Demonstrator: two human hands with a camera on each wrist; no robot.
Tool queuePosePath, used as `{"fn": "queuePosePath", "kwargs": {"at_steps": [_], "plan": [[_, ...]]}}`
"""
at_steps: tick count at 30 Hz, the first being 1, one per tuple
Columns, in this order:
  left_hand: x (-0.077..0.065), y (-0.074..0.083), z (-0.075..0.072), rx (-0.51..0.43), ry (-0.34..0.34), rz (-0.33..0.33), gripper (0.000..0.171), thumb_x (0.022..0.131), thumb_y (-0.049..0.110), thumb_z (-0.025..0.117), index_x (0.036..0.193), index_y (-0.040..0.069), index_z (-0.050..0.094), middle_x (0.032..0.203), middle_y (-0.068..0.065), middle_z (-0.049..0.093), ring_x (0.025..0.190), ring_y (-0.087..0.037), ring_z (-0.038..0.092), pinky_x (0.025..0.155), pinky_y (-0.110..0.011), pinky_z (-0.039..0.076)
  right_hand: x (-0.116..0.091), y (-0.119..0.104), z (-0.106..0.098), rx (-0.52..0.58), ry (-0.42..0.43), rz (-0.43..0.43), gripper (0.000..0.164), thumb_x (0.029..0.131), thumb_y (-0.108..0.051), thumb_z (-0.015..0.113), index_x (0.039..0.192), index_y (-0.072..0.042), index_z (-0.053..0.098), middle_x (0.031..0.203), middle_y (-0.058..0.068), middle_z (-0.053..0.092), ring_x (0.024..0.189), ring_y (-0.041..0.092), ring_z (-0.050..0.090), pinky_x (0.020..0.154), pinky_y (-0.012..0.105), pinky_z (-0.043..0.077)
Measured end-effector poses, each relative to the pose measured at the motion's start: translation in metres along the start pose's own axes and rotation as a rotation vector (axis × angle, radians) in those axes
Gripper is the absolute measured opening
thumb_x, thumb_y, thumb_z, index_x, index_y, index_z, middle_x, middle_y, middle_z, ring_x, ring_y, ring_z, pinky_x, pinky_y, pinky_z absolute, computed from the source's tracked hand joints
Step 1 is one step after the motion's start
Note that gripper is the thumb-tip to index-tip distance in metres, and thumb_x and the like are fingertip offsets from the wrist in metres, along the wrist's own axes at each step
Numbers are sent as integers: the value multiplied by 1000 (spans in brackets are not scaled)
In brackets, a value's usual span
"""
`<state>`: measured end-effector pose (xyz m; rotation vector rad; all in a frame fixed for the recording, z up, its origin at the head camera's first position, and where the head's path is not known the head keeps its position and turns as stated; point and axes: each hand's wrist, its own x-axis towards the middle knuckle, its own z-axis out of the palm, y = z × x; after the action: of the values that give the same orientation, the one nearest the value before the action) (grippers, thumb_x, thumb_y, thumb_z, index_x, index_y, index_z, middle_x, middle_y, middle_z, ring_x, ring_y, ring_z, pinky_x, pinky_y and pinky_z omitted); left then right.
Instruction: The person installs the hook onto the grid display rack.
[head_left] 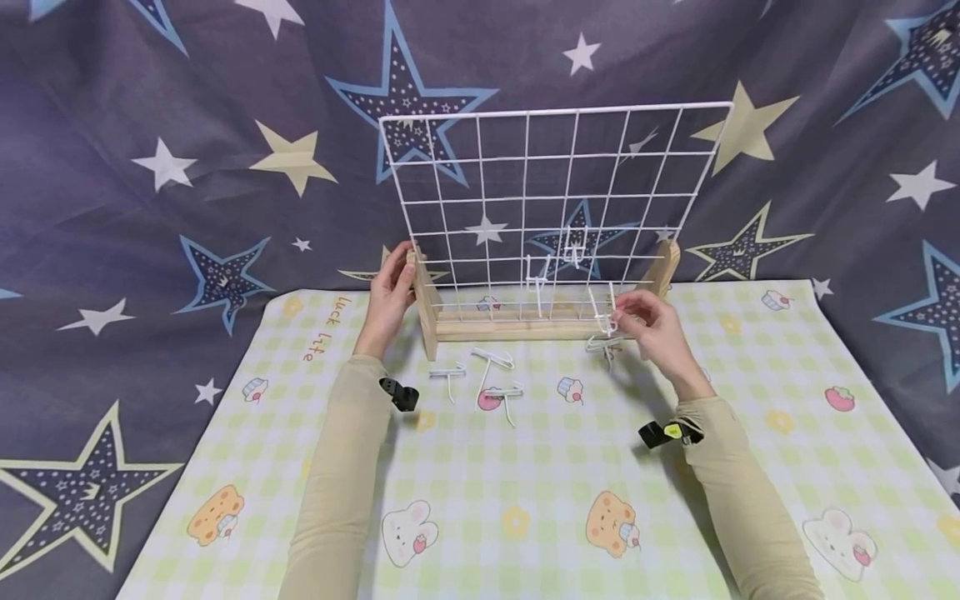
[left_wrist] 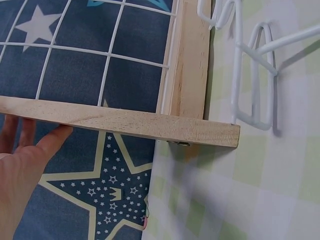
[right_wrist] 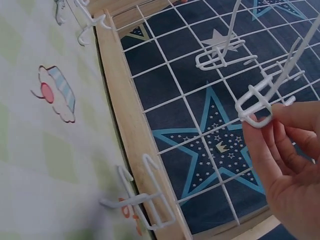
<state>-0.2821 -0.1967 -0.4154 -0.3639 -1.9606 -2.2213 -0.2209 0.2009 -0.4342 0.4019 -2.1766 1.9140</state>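
Note:
A white wire grid (head_left: 525, 198) leans upright in a wooden stand (head_left: 517, 331). My left hand (head_left: 392, 296) grips the stand's left side post (left_wrist: 115, 120), its fingertips at the edge of the wood. In my right hand (head_left: 656, 329), thumb and fingers pinch a white wire hook (right_wrist: 255, 107) in front of the grid's lower right part. Two more hooks hang on the grid: one near its lower middle (head_left: 537, 279), another higher and further right (head_left: 575, 252). Below the right hand, a loose hook (head_left: 604, 343) lies by the stand's base.
Several white hooks (head_left: 506, 392) lie on the checked tablecloth (head_left: 517, 467) in front of the stand, left of the middle. The right side post (head_left: 662, 265) stands just behind my right hand. A dark star-patterned curtain (head_left: 225, 100) hangs behind the table.

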Motion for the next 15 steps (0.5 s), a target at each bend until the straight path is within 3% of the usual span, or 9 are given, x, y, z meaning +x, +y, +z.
{"fn": "queuePosePath", "kwargs": {"at_steps": [4, 10, 15], "plan": [[0, 0, 0, 10, -4, -4, 46, 103, 16, 43, 148, 9, 37, 136, -18, 47, 131, -40, 38, 101, -53, 40, 1, -6, -1, 30, 60, -15, 21, 88, 11, 60, 107, 19, 55, 87, 4, 61, 78, 9, 57, 71, 16, 51], [0, -1, -1, 27, -1, 7, 47, 103, 21, 46, 147, 9, 39, 136, -18, 48, 128, -33, 43, 100, -51, 42, 5, -14, -3, 83, 89, -60, 22, 88, 8, 61, 105, 20, 54, 86, 10, 62, 76, 10, 57, 70, 18, 51], [0, -2, -1, 21, -5, 19, 46, 103, 20, 46, 147, 10, 39, 137, -21, 46, 130, -41, 38, 101, -52, 41, 9, -19, -4, 96, 91, -75, 24, 87, 9, 61, 106, 21, 53, 85, 12, 62, 75, 10, 57, 69, 19, 52]]}}
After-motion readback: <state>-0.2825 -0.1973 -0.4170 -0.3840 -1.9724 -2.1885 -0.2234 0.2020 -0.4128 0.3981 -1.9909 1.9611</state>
